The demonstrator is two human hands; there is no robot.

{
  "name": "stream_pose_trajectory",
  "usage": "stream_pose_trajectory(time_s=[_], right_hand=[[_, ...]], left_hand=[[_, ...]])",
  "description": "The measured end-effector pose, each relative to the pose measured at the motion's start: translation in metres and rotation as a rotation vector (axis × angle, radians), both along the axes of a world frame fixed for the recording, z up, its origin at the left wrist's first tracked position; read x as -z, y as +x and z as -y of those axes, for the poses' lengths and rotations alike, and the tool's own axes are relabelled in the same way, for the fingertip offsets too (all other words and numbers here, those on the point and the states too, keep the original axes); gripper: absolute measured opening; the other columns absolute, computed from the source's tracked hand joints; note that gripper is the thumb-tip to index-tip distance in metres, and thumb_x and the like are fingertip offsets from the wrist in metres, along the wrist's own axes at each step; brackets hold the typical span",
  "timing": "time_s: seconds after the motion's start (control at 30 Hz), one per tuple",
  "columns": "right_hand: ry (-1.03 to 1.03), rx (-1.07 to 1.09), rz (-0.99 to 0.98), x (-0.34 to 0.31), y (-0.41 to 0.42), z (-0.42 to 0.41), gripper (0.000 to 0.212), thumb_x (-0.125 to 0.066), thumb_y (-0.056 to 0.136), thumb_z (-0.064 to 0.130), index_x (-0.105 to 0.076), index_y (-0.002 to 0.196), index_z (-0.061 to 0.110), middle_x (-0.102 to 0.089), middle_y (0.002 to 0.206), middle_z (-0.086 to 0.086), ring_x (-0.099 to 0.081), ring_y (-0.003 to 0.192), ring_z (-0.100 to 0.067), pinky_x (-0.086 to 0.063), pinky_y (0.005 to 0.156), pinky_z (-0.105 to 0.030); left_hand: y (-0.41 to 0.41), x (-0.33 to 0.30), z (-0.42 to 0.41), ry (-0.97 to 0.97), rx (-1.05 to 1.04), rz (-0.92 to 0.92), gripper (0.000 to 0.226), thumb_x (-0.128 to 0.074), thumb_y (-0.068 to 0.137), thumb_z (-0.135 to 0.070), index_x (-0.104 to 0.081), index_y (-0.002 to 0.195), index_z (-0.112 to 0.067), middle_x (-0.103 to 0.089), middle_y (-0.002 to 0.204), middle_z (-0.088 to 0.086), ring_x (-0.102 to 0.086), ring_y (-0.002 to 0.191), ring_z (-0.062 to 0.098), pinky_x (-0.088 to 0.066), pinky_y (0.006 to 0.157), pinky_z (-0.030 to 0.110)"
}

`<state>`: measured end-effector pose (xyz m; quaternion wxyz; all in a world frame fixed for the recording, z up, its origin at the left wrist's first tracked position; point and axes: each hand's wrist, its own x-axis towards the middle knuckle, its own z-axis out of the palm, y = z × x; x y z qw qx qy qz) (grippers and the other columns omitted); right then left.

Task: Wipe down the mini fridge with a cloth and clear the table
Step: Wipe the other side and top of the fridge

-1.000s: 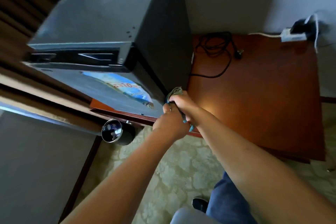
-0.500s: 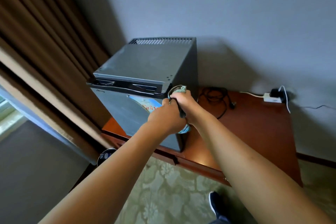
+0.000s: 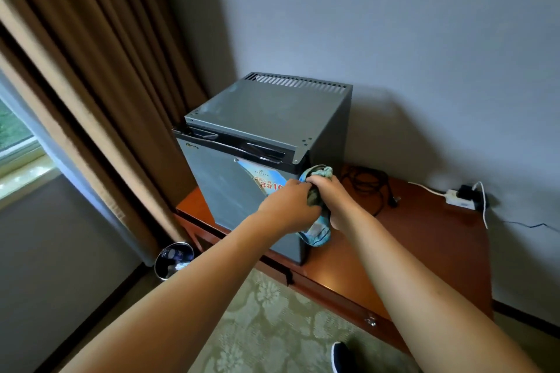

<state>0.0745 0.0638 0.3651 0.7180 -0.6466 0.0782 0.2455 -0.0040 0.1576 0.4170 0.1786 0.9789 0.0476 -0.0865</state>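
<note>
Mini fridge (image 3: 257, 142) stands upright on the left end of a reddish wooden table (image 3: 430, 245), back close to the grey wall. Door shut. Grey top panel, vent slots along its rear edge. A blue-and-white sticker (image 3: 266, 180) sits on the door front, partly hidden behind the hands.

Both hands meet at the fridge's front right corner, just below the top trim. Right hand (image 3: 328, 194): fingers curled tight round a bunched blue-green cloth (image 3: 316, 230); one end of the cloth pokes up above the knuckles beside the fridge's corner, the other end hangs below the wrists. Left hand (image 3: 291, 206): fingers curled in against the cloth's middle, pressed up against the right hand; it looks to be gripping the cloth too, though the fingertips are hidden.

Right of the fridge, on the table: a tangle of black cable (image 3: 366, 185) just beside the fridge's side wall. Farther right, at the wall, a white power strip (image 3: 459, 198) with a black plug and a white lead.

Left of the fridge: brown curtain (image 3: 100, 85) hanging full height. Below and left of the fridge, on the floor, a small round bin (image 3: 173, 259). Patterned green carpet (image 3: 272, 321) in front of the table.
</note>
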Motion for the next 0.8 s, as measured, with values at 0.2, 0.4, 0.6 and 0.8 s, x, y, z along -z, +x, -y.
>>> stream_pose_trajectory(time_s=[0.2,0.4,0.6,0.8], right_hand=[[-0.033,0.086,0.182,-0.064,0.025,0.018,0.044,-0.072,0.084,0.026,-0.055,0.124,0.023,-0.071,0.106,-0.013,-0.075,0.087,-0.03,-0.061,0.06,-0.037],[-0.117,0.021,0.37,-0.12,0.056,0.012,0.049,-0.074,0.083,0.029,-0.051,0.126,0.034,-0.068,0.112,-0.006,-0.07,0.097,-0.028,-0.061,0.082,-0.046],[-0.296,-0.076,0.791,-0.157,0.11,-0.021,0.056,-0.074,0.087,0.024,-0.043,0.132,0.035,-0.055,0.11,0.011,-0.056,0.099,-0.007,-0.052,0.079,-0.027],[-0.812,-0.443,1.022,-0.121,0.171,-0.039,0.076,-0.077,0.084,0.03,-0.038,0.149,0.027,-0.049,0.143,-0.008,-0.053,0.127,-0.028,-0.048,0.101,-0.039]], left_hand=[[0.017,-0.044,-0.004,-0.101,0.035,0.222,0.052,-0.058,0.094,-0.035,-0.051,0.146,-0.026,-0.05,0.146,-0.002,-0.058,0.122,0.022,-0.05,0.096,0.036],[0.046,-0.076,-0.026,-0.142,0.017,0.409,0.049,-0.056,0.097,-0.035,-0.053,0.146,-0.028,-0.05,0.15,-0.007,-0.063,0.113,0.018,-0.053,0.094,0.035],[0.084,-0.092,-0.062,-0.143,-0.046,0.505,0.046,-0.055,0.096,-0.031,-0.057,0.141,-0.029,-0.049,0.151,-0.01,-0.061,0.12,0.014,-0.053,0.098,0.036],[0.121,-0.084,-0.101,-0.065,-0.238,0.457,0.041,-0.055,0.097,-0.032,-0.058,0.138,-0.025,-0.052,0.145,-0.001,-0.064,0.11,0.018,-0.054,0.094,0.038]])
